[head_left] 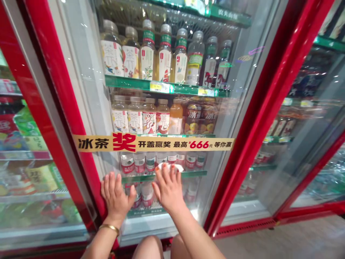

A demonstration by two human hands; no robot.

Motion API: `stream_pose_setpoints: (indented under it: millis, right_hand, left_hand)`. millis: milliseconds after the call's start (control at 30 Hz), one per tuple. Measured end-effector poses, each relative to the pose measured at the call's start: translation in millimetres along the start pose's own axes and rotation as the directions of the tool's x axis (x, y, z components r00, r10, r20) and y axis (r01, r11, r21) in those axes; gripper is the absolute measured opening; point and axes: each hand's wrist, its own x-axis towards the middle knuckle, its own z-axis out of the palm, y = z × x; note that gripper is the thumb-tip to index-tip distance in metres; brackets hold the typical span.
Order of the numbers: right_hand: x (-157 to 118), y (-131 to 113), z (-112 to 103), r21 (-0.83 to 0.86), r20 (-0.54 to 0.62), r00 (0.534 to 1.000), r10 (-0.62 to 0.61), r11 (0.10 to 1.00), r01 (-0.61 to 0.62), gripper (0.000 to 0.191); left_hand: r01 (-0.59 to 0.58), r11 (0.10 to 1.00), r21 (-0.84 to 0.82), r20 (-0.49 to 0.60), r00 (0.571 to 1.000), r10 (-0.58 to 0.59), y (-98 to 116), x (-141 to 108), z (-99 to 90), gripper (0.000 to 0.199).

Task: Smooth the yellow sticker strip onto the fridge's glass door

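My left hand (115,196) lies with its fingers stretched out against the left side of a glass fridge door (215,180), near its red frame (90,176). It holds nothing, and a gold bangle (109,227) circles that wrist. My right hand (170,187) is laid on the glass, right of my left hand, and holds a white cloth or tissue (179,167) pressed there under its fingers. Most of that white piece is hidden by the hand. Just above both hands, a yellow printed strip (153,144) crosses the door.
Behind the glass, bottled drinks (161,57) stand in rows on shelves with green edges (129,81). More red-framed fridges stand left and right, one holding packaged goods (40,176). My knees (148,247) are close to the door's bottom. Grey floor (296,239) shows at lower right.
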Motion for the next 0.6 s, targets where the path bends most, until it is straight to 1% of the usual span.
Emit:
stream_pose_setpoints:
  millis: [33, 67, 100, 133, 167, 200, 233, 267, 300, 333, 367, 400, 433, 467, 500, 533, 567, 600]
  right_hand:
    - [-9.1, 1.3, 2.8, -0.006, 0.022, 0.994, -0.109, 0.994, 0.109, 0.078]
    - [-15.2, 10.9, 2.0, -0.028, 0.018, 0.990, -0.142, 0.989, 0.142, 0.079]
    - [-17.4, 26.8, -2.0, -0.056, -0.014, 0.997, -0.079, 0.995, 0.078, 0.083]
    - [-15.5, 45.7, -8.2, -0.076, -0.069, 0.996, 0.062, 0.995, -0.067, 0.086]
    - [-9.8, 63.8, -15.1, -0.073, -0.131, 0.967, 0.219, 0.970, -0.230, 0.089]
    - [-1.6, 77.6, -21.0, -0.053, -0.182, 0.919, 0.350, 0.930, -0.365, 0.090]
    - [7.1, 84.7, -24.7, -0.029, -0.215, 0.873, 0.437, 0.891, -0.453, 0.090]
    - [14.3, 84.1, -25.1, -0.017, -0.229, 0.852, 0.471, 0.873, -0.487, 0.089]
    - [18.1, 76.7, -22.3, -0.025, -0.220, 0.868, 0.446, 0.887, -0.462, 0.089]
    - [17.5, 64.7, -16.9, -0.047, -0.188, 0.912, 0.364, 0.924, -0.378, 0.088]
    - [12.5, 51.2, -10.2, -0.068, -0.134, 0.963, 0.234, 0.967, -0.245, 0.087]
    - [4.0, 39.4, -3.6, -0.082, -0.072, 0.995, 0.072, 0.994, -0.078, 0.085]
    - [-6.4, 31.9, 1.5, -0.088, -0.018, 0.996, -0.083, 0.993, 0.081, 0.082]
    - [-16.2, 30.6, 3.7, -0.094, 0.007, 0.982, -0.188, 0.978, 0.188, 0.082]
    - [-23.3, 35.7, 2.7, -0.105, -0.005, 0.977, -0.215, 0.971, 0.214, 0.083]
    - [-25.5, 46.2, -1.7, -0.113, -0.046, 0.986, -0.163, 0.981, 0.157, 0.087]
    - [-21.8, 59.8, -8.7, -0.112, -0.099, 0.994, -0.053, 0.993, 0.042, 0.091]
    - [-12.2, 73.7, -17.3, -0.096, -0.152, 0.986, 0.075, 0.991, -0.090, 0.094]
  left_hand:
    - [-0.006, 1.000, -0.007, -0.016, 1.000, 0.006, -0.1, 3.5, -5.3, 0.092]
    - [-0.024, 1.000, -0.009, -0.029, 0.999, 0.024, 0.1, 7.3, -10.1, 0.090]
    - [-0.052, 0.999, -0.005, -0.035, 0.998, 0.052, 0.8, 11.2, -13.8, 0.088]
    - [-0.086, 0.996, 0.000, -0.030, 0.996, 0.086, 2.5, 15.4, -15.8, 0.087]
    - [-0.116, 0.993, -0.001, -0.013, 0.993, 0.116, 5.3, 19.8, -15.9, 0.087]
    - [-0.138, 0.990, -0.008, 0.012, 0.990, 0.138, 9.1, 24.4, -14.1, 0.088]
    - [-0.144, 0.989, -0.019, 0.036, 0.989, 0.145, 13.7, 28.9, -10.6, 0.089]
    - [-0.139, 0.990, -0.029, 0.048, 0.989, 0.141, 18.8, 33.1, -6.1, 0.089]
    - [-0.132, 0.991, -0.037, 0.051, 0.990, 0.134, 23.7, 36.7, -1.1, 0.089]
    - [-0.127, 0.991, -0.041, 0.044, 0.991, 0.129, 27.9, 39.5, 3.5, 0.088]
    - [-0.127, 0.991, -0.041, 0.032, 0.991, 0.128, 31.2, 41.2, 7.4, 0.087]
    - [-0.130, 0.991, -0.041, 0.021, 0.991, 0.131, 33.1, 42.1, 10.1, 0.087]
    - [-0.135, 0.990, -0.040, 0.014, 0.991, 0.136, 34.0, 42.1, 11.6, 0.087]
    - [-0.141, 0.989, -0.039, 0.013, 0.990, 0.142, 33.9, 41.5, 12.3, 0.087]
    - [-0.144, 0.989, -0.036, 0.015, 0.989, 0.145, 33.2, 40.4, 12.4, 0.087]
    - [-0.146, 0.989, -0.033, 0.017, 0.989, 0.146, 32.4, 39.2, 12.3, 0.087]
    - [-0.145, 0.989, -0.031, 0.019, 0.989, 0.146, 31.7, 38.0, 12.4, 0.087]
    - [-0.143, 0.989, -0.029, 0.017, 0.990, 0.143, 31.3, 37.0, 12.9, 0.087]
